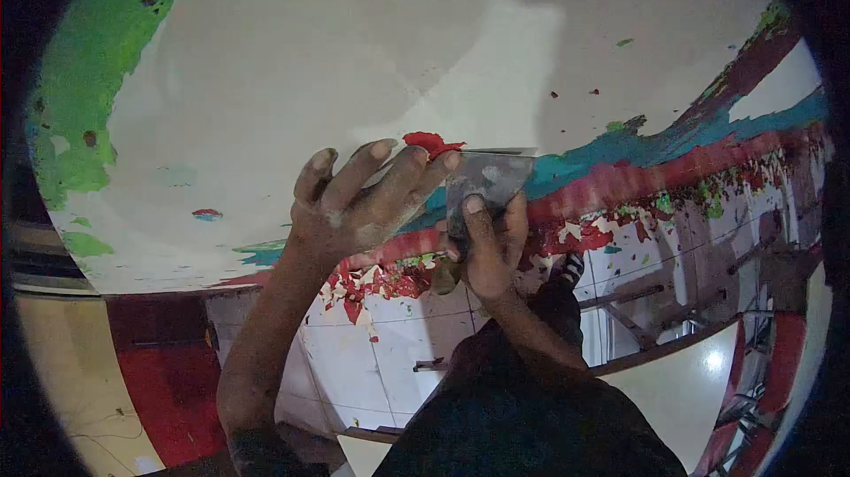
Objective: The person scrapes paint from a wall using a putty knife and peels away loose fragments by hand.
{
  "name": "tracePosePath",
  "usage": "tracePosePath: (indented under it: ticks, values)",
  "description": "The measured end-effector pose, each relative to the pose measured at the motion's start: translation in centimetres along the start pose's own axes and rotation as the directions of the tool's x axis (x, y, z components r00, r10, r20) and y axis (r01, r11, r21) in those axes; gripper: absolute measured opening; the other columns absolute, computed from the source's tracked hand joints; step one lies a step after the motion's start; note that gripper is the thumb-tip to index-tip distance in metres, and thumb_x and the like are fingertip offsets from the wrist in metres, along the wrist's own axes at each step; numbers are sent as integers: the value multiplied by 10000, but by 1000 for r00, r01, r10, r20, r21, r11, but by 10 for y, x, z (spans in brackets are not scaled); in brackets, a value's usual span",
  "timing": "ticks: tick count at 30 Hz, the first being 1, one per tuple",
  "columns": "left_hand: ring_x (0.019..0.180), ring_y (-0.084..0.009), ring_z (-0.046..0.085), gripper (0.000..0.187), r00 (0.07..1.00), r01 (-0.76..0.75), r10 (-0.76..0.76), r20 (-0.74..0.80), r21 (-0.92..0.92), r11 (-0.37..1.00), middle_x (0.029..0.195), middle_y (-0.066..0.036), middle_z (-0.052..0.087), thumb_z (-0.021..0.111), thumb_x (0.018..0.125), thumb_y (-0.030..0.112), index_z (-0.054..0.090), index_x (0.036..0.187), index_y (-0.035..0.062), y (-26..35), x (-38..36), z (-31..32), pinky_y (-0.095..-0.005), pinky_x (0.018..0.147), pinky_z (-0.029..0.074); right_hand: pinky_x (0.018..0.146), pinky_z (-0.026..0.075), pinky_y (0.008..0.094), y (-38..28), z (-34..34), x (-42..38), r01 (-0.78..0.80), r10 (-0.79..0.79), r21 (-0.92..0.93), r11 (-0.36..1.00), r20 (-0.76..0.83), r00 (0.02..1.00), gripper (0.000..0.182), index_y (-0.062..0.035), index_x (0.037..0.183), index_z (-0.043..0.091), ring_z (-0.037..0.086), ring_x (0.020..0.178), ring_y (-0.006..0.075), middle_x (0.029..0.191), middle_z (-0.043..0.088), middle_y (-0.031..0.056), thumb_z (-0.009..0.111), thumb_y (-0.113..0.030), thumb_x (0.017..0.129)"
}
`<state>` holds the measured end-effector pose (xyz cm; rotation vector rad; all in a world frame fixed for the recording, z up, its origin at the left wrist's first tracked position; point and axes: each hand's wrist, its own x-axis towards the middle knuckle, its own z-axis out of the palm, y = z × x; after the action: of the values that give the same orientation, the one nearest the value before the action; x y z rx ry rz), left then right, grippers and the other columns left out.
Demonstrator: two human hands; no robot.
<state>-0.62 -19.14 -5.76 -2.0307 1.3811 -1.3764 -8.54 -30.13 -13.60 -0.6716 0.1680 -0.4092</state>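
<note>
Scraper (492,178) is at the pale wall (310,61), pinched between thumb and fingers of your right hand (490,251). Your left hand (354,201) is spread beside a red paint flake (428,142); its wall contact cannot be told.

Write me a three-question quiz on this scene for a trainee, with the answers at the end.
1. Which hand grips the flat gray blade?
2. Choose one: what color is the ragged paint scrap beside the fingertips of the left hand?
A) Blue
B) Red
C) Yellow
3. True or false: the floor is free of paint flakes.

Key
1. The right hand, with its thumb pressed on the face of the blade.
2. B, red.
3. False: red flakes lie scattered on the pale tiled floor.
</note>
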Motion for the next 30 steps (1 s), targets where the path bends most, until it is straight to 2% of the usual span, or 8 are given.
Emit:
tracePosePath:
  ticks: [9,12,18,19,22,24,28,30]
  values:
    - [1152,-135,343,407,999,-32,32,0,-63,997,1054,88,476,626,732,388,526,1125,361,-3,-1,-1,-406,1037,152,543,445,217,1,-10,2,121,-112,-110,987,85,990,314,-18,1108,347,526,642,90,869,529,69,499,-123,854]
    - [1151,-138,355,397,997,-40,38,-61,-42,998,1028,88,484,647,719,350,543,1102,351,-1,1,3,-403,1044,154,541,429,211,2,-14,4,160,-150,-178,971,69,986,300,-15,1101,354,507,631,82,845,532,61,491,-116,855]
    - [1145,-131,386,374,998,-21,9,-54,-236,971,1047,73,488,664,702,296,576,1066,289,-5,-1,-2,-412,1048,166,578,430,216,-3,-18,3,163,-153,-255,953,57,987,286,-7,1095,364,504,673,84,868,526,64,483,-112,858]
    - [1142,-130,388,364,998,-22,7,-70,-215,976,1053,73,489,664,703,297,583,1058,284,-4,-1,0,-411,1047,167,583,431,216,-5,-16,4,166,-159,-280,945,50,986,285,-7,1095,364,505,680,85,871,524,63,483,-112,858]
    - [1136,-128,394,337,995,-22,6,-97,-163,986,1072,70,491,662,702,306,603,1032,275,-3,-4,3,-411,1043,171,563,422,208,-9,-11,7,115,-110,-180,977,37,993,285,-6,1091,364,496,654,77,840,520,50,487,-110,856]
    - [1132,-129,397,322,996,-27,13,-93,-150,988,1088,68,490,659,700,320,613,1016,277,-4,-4,4,-414,1040,174,539,414,206,-9,-9,8,130,-126,-210,969,33,991,285,-6,1093,362,490,630,71,814,522,47,486,-102,856]
    - [1131,-129,397,352,996,-22,13,-94,-93,995,1115,63,484,613,737,380,581,1072,276,-3,-3,4,-422,1042,155,521,417,218,-4,-15,7,58,-44,-250,967,60,997,286,-1,1102,358,498,624,70,802,525,61,478,-88,857]
    - [1132,-128,393,381,996,-14,9,-91,-54,998,1134,62,479,562,766,449,558,1107,281,-1,-2,5,-425,1044,140,499,411,219,-8,-9,6,56,-43,-183,982,78,996,276,-3,1095,360,497,601,74,803,527,67,475,-87,859]
